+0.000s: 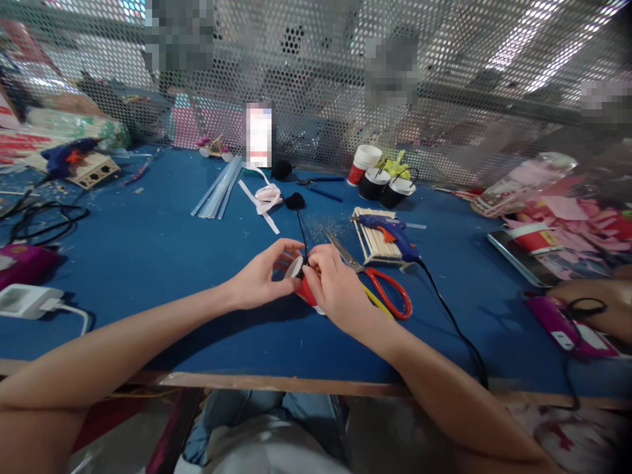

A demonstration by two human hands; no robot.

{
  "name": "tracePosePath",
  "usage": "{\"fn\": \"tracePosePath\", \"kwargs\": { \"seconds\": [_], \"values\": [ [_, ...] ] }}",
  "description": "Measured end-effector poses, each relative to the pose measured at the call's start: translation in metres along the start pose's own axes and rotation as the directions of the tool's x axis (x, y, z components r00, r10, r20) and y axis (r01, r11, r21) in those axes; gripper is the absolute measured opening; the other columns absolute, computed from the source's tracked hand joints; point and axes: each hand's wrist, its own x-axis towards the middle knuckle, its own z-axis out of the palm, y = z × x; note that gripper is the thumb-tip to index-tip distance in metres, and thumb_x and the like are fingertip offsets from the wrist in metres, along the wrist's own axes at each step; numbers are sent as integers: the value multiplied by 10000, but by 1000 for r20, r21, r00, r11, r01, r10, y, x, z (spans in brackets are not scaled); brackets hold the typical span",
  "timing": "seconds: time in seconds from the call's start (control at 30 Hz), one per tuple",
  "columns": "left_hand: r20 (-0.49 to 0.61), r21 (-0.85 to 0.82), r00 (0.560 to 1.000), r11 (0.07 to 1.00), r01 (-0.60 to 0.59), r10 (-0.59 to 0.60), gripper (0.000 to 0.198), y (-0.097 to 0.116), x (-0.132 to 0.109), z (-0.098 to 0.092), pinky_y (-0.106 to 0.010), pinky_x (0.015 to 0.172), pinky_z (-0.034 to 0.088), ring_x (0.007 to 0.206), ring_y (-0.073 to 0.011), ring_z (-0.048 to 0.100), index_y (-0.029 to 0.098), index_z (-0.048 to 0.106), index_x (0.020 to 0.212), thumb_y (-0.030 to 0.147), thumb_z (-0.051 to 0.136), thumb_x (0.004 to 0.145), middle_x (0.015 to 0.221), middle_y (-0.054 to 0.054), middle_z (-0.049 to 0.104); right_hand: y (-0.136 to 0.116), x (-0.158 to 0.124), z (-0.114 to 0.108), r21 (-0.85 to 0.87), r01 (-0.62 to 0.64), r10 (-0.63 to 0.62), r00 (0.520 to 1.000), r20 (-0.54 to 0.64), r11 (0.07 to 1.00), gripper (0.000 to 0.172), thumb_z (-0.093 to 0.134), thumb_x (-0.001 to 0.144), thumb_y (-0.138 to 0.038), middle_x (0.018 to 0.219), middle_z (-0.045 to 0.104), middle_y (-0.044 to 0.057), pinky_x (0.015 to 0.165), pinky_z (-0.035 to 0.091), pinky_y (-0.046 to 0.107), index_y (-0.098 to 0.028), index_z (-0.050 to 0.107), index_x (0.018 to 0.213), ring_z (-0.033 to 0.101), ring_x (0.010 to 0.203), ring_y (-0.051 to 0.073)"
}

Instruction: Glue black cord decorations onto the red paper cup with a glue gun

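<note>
Near the table's front, a red and white paper cup (312, 296) lies tilted between my two hands, partly hidden by my fingers. My left hand (261, 276) curves its thumb and fingers around the cup's rim side. With fingertips pinched together, my right hand (338, 283) presses black yarn (301, 227) against the cup. The strand runs back to a small black yarn ball (295, 201). Just right of my right hand lie scissors (390, 289) with red handles, over something yellow.
A blue glue gun (395, 234) rests on a wooden stick rack (370, 253), its cord trailing forward. Behind are white ribbon (266, 197), glue sticks (220, 187), pliers (320, 187) and black-wrapped cups (397, 192). Another person's arm (592, 306) is at right, near a phone (521, 260).
</note>
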Motion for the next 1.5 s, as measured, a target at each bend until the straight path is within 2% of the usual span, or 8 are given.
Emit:
{"fn": "tracePosePath", "kwargs": {
  "seconds": [0.23, 0.4, 0.53, 1.07, 1.13, 1.2, 1.33, 1.5],
  "values": [
    [6, 5, 998, 998, -61, 61, 451, -1, -2, 0, -382, 866, 458, 961, -193, 552, 174, 421, 1116, 148, 608, 707, 1082, -85, 536, 12, 16, -13, 382, -169, 174, 984, 21, 909, 99, 461, 836, -273, 813, 559, 43, 706, 428, 300, -193, 478, 781, 526, 756, 149],
    [42, -42, 995, 995, -91, 93, 444, -3, -5, 5, -380, 898, 436, 976, -185, 535, 172, 409, 1118, 167, 616, 726, 1090, -84, 505, 24, 60, -13, 724, -495, 409, 857, 314, 482, 61, 513, 777, -173, 727, 637, 28, 508, 384, 216, -166, 487, 722, 495, 549, 79],
    [60, -67, 993, 993, -97, 101, 489, -8, -7, 7, -376, 911, 424, 1005, -187, 527, 191, 384, 1155, 173, 625, 729, 1101, -83, 513, 36, 109, -5, 822, -496, 521, 797, 305, 278, 159, 463, 763, -42, 598, 613, -21, 411, 316, 173, -174, 458, 851, 421, 421, 54],
    [117, -68, 969, 975, -212, 219, 739, -15, -7, 4, -394, 944, 409, 1043, -194, 508, 276, 183, 1377, 195, 594, 768, 1139, -83, 457, 54, 247, -47, 731, -202, 481, 855, -193, 652, 111, 503, 781, -73, 669, 464, -39, 458, 422, 167, -176, 481, 746, 468, 536, 58],
    [137, 0, 964, 973, -231, 229, 698, -13, -8, 3, -386, 952, 406, 1055, -196, 497, 267, 226, 1376, 218, 586, 779, 1153, -88, 461, 52, 245, -51, 628, -208, 417, 885, -206, 750, 126, 518, 774, -77, 641, 474, -33, 477, 440, 192, -174, 483, 701, 482, 536, 69],
    [156, 67, 959, 967, -247, 235, 645, -10, -8, 1, -377, 937, 421, 1040, -196, 497, 251, 288, 1360, 218, 574, 783, 1165, -97, 467, 46, 237, -52, 513, -291, 346, 938, -12, 807, 129, 556, 751, -84, 611, 516, -18, 497, 462, 234, -171, 505, 670, 516, 529, 91],
    [175, 138, 956, 956, -259, 234, 559, -6, -8, 0, -359, 890, 457, 998, -193, 512, 219, 392, 1298, 182, 566, 768, 1153, -104, 482, 29, 207, -65, 119, -346, 278, 881, 383, 931, 86, 591, 710, -100, 536, 583, 5, 493, 477, 298, -169, 576, 661, 544, 463, 133],
    [165, 139, 967, 966, -217, 193, 470, -3, -8, 2, -338, 888, 462, 1001, -185, 523, 191, 458, 1213, 183, 577, 759, 1170, -103, 469, 29, 148, -111, -227, -198, 199, 980, -21, 954, 224, 448, 822, -248, 611, 633, 42, 518, 455, 273, -171, 589, 666, 575, 499, 139]
  ]
}}
